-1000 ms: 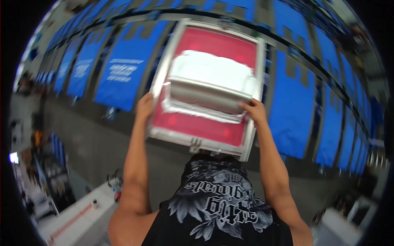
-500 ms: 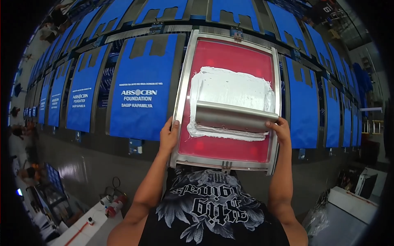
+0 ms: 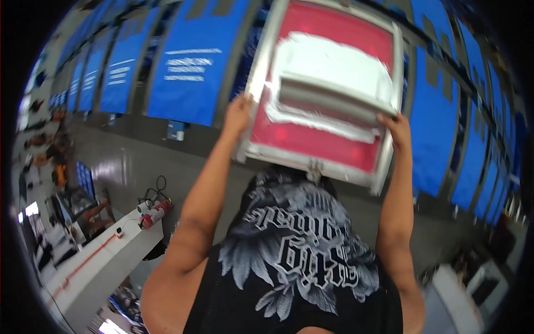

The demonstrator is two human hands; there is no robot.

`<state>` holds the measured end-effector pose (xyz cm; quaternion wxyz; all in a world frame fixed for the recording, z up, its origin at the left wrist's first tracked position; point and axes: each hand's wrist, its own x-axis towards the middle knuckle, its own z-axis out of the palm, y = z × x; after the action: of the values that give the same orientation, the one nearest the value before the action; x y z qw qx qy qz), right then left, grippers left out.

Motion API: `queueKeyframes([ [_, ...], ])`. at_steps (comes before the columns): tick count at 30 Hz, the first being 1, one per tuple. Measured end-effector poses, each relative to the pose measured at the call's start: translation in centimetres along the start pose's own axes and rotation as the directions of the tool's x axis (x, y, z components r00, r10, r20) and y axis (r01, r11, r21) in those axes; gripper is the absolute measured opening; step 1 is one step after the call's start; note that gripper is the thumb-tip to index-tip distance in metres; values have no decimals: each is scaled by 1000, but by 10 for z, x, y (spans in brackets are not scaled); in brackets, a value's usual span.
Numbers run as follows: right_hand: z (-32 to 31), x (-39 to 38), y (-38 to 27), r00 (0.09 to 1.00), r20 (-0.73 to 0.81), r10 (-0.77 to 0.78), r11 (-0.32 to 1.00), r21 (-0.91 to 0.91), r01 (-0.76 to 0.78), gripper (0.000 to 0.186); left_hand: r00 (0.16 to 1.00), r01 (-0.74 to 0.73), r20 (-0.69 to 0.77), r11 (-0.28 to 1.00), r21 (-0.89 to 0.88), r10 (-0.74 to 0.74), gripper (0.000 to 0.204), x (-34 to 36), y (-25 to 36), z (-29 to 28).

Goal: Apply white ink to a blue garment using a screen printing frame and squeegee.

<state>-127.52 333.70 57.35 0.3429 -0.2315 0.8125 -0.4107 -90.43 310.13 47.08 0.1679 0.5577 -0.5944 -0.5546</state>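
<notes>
A metal-framed printing screen (image 3: pixel 397 67) with pink mesh (image 3: pixel 328 151) fills the space in front of me, slightly tilted. White ink (image 3: pixel 336 58) is spread thickly over the middle of the mesh. Across the ink lies a wide metal squeegee (image 3: pixel 336 100). My left hand (image 3: pixel 238 116) is closed around the frame's left side bar. On the opposite bar my right hand (image 3: pixel 398 131) is closed, its thumb at the squeegee's right end. Motion blurs the frame and fingers. Left of the screen is a blue bag (image 3: pixel 189 92) with white print.
Rows of flat blue bags on dark boards run along both sides; the near bag on the right (image 3: pixel 434 128) shows no print. A white ledge (image 3: pixel 105 256) with a red fire extinguisher (image 3: pixel 156 214) stands at lower left. People appear blurred at far left.
The whole view has shifted, so bags and screen sit higher and tilted. A dark gap now shows between the printed bag's board and the screen. Both hands keep their hold.
</notes>
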Motion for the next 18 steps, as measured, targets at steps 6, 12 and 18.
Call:
queueKeyframes([
  [6, 1, -2, 13, 996, 86, 22, 995, 97, -30, 40, 994, -103, 21, 980, -170, 108, 44, 8, -12, 5],
  [12, 6, -7, 7, 997, 48, 55, 995, 78, -59, 38, 992, -83, 78, 983, -167, 97, 47, 4, -12, 2],
  [18, 7, -9, 9, 998, 41, 55, 996, 74, -58, 41, 994, -62, 74, 984, -168, 75, 47, 7, -31, 5],
])
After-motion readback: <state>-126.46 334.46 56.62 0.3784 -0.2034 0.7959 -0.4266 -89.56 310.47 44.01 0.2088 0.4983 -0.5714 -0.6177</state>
